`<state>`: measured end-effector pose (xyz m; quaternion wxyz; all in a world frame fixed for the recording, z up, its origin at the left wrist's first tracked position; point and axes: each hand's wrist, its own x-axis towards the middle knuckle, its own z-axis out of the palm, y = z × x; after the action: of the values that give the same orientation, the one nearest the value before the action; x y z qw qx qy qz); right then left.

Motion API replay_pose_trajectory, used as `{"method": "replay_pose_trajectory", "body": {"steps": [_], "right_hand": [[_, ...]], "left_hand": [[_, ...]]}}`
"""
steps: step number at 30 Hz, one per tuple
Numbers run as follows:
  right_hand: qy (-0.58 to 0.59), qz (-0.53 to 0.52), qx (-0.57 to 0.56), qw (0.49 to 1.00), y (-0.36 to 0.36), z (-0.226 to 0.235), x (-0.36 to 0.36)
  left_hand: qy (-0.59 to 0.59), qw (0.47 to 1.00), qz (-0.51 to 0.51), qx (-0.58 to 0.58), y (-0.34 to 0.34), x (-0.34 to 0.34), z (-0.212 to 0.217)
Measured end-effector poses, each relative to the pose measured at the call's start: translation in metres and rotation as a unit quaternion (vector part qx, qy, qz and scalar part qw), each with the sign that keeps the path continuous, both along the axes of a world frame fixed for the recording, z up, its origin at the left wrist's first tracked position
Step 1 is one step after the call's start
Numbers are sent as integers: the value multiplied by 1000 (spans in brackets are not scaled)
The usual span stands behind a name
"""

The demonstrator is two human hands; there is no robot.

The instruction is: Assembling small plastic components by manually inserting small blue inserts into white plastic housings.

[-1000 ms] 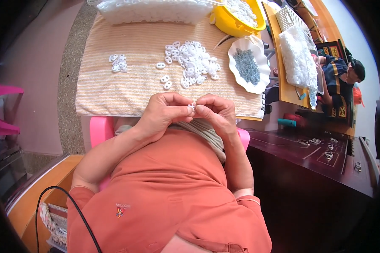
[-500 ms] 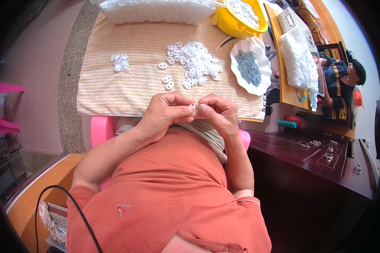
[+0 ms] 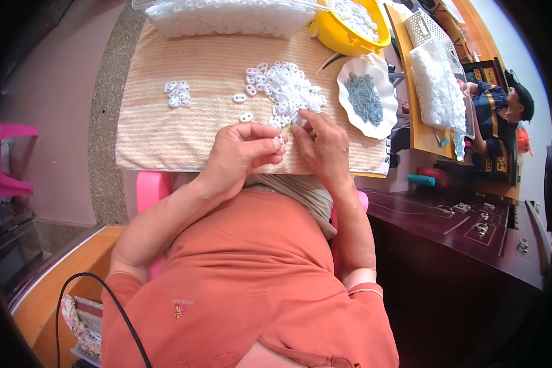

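Note:
My left hand (image 3: 242, 150) is closed, pinching a small white oval plastic piece (image 3: 279, 140) between thumb and forefinger above the near part of the towel. Just to its right, my right hand (image 3: 323, 144) has thumb and forefinger apart at the near edge of a loose pile of white two-hole plastic pieces (image 3: 288, 89). No held thing can be made out in it. Right of the pile, a white scalloped dish (image 3: 347, 113) carries many small grey metal pieces (image 3: 364, 98). A smaller group of white pieces (image 3: 178, 94) lies to the left.
The striped towel (image 3: 147, 132) covers the table. At its far side stand a clear bin (image 3: 227, 27) of white pieces and a yellow basin (image 3: 331, 40). Another person (image 3: 497, 110) sits at a side table on the right, by a clear container (image 3: 438, 86). A pink stool (image 3: 9, 162) is far left.
My right hand has moved away from my left, forward and to the right toward the pile, and its fingers have parted. My left hand keeps its pinch on the white piece.

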<state>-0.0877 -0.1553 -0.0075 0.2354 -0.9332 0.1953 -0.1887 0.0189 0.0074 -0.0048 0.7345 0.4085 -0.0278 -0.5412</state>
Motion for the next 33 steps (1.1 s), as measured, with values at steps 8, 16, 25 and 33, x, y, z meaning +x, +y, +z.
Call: {"method": "replay_pose_trajectory", "body": {"steps": [8, 16, 25, 33], "right_hand": [[10, 11, 35, 999, -6, -1, 3], [-20, 35, 36, 999, -6, -5, 0], [-28, 35, 143, 989, -9, -2, -4], [-43, -1, 307, 951, -11, -6, -9]], "left_hand": [[-29, 999, 42, -17, -19, 28, -7], [-48, 998, 46, -17, -23, 36, -12], [-44, 998, 30, -28, -21, 30, -18], [-55, 998, 29, -33, -21, 29, -20]]}}
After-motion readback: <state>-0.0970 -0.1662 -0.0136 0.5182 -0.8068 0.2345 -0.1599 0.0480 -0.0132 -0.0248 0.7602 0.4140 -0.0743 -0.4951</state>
